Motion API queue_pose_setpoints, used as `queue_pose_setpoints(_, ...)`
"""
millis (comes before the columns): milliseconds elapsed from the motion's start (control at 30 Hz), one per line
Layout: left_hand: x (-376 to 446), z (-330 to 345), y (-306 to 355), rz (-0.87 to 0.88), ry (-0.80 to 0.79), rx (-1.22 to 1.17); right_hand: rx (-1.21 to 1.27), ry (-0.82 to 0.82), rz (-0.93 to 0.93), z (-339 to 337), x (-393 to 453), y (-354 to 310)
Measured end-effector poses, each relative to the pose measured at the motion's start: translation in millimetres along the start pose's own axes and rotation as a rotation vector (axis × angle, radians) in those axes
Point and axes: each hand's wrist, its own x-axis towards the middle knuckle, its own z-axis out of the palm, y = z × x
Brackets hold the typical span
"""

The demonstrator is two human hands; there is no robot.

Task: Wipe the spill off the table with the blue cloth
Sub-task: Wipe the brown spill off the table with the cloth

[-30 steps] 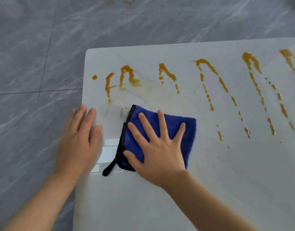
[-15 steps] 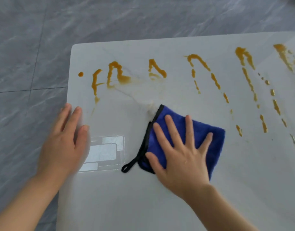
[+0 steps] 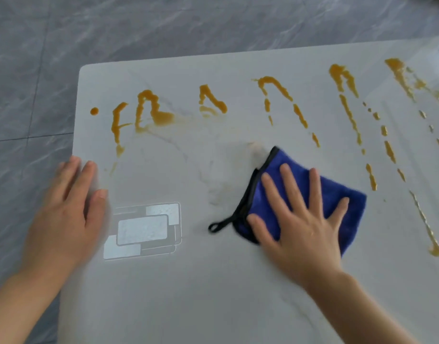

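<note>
The blue cloth (image 3: 337,194), folded with a black trim and a black loop, lies on the white table (image 3: 213,294) right of centre. My right hand (image 3: 300,219) presses flat on it with fingers spread. Orange spill (image 3: 154,112) runs in streaks and drops across the far half of the table, from the left corner to the right edge. A faint smeared patch shows just left of the cloth. My left hand (image 3: 64,214) rests flat on the table's left edge, fingers straight and holding nothing.
A pale rectangular printed mark (image 3: 144,229) sits on the tabletop between my hands. Grey marble floor tiles (image 3: 27,70) surround the table beyond its left and far edges. The table's rounded far-left corner (image 3: 83,68) is in view.
My right hand has slid the cloth to the right across the table, leaving a faint smear behind. My left hand has stayed flat at the left edge.
</note>
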Motion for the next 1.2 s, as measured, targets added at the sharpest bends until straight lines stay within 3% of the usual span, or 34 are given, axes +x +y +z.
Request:
queue_pose_setpoints(133, 2, 3, -6, 0.000, 0.006, 0.007, -0.048, -0.035, -0.154, 1, 6, -11)
queue_pose_setpoints(233, 5, 7, -16, 0.007, 0.015, 0.022, 0.002, 0.009, -0.151, -3, 50, 1)
queue_pose_setpoints(367, 7, 12, -25, 0.038, 0.036, 0.051, 0.034, -0.001, 0.103, -13, 87, 54)
queue_pose_setpoints(500, 8, 12, -23, 0.037, 0.060, 0.024, 0.048, -0.019, 0.247, -12, 44, 77)
queue_pose_setpoints(667, 9, 12, -21, 0.087, 0.073, -0.001, 0.023, -0.032, 0.033, 0, -4, 42)
queue_pose_setpoints(800, 13, 18, -31, 0.093, 0.020, -0.043, -0.003, -0.010, -0.042, -7, 44, 53)
queue_pose_setpoints(967, 16, 21, -50, 0.099, -0.087, 0.015, 0.031, 0.000, 0.151, -23, 101, 113)
queue_pose_setpoints(1100, 12, 22, -46, 0.082, -0.012, -0.013, 0.057, -0.044, 0.356, -30, 57, 142)
queue_pose_setpoints(1200, 7, 19, -45, 0.163, -0.069, 0.019, 0.048, -0.083, 0.331, -19, 8, 119)
